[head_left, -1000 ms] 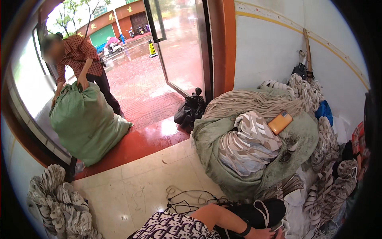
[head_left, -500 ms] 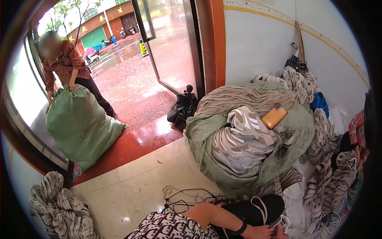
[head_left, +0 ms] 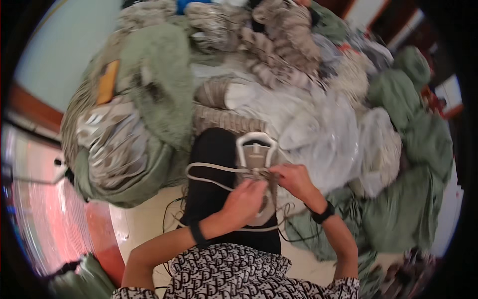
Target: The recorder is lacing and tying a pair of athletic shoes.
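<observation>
Since the earlier frames the view has swung from the doorway down to the lap, and both hands now show where only one arm did. At far left, a phone lies by the rim of a heaped green sack, with a stack of uppers bundled at the sack's front. Next comes a loop of lace, trailing over black cloth on the lap. The left hand (black band at its wrist) reaches over the shoe's front, fingers bent together; blur hides whether they grip anything. The shoe rests on the lap between the hands, tongue pointing away from the person. On its right side, the right hand has thumb and finger pinched on the lace near the tongue's base. Farther right lie clear bags, then green sacking.
</observation>
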{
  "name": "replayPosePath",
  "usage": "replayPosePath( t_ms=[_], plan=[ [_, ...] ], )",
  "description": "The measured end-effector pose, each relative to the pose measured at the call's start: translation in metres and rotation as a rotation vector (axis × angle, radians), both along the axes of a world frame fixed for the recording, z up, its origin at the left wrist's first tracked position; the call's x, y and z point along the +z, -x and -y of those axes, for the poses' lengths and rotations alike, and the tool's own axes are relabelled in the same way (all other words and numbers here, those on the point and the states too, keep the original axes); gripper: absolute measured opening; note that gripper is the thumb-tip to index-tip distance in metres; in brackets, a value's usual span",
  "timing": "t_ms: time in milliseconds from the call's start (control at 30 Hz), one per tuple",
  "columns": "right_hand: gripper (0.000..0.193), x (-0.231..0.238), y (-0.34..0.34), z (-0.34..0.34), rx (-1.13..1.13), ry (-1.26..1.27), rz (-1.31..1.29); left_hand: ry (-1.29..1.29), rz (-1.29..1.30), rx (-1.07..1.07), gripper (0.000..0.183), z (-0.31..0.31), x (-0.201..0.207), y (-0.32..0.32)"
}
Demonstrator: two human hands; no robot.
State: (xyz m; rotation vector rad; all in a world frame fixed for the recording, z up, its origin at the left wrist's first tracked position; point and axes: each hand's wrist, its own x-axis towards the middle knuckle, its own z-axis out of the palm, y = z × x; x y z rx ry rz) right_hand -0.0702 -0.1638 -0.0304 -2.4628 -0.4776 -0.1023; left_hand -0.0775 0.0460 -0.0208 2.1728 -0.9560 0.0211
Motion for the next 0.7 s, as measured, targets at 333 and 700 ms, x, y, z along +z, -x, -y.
replayPosePath(
  t_ms=[333,700],
  plan=[
    [0.034,-0.002,-0.008,0.0,-0.106,-0.166,-0.083,-0.104,0.372,0.046,0.014,-0.01,0.014,-0.066],
    [0.033,-0.022,-0.011,0.006,-0.087,-0.206,-0.054,-0.296,0.409,-0.075,0.009,0.006,-0.004,-0.074]
  ],
)
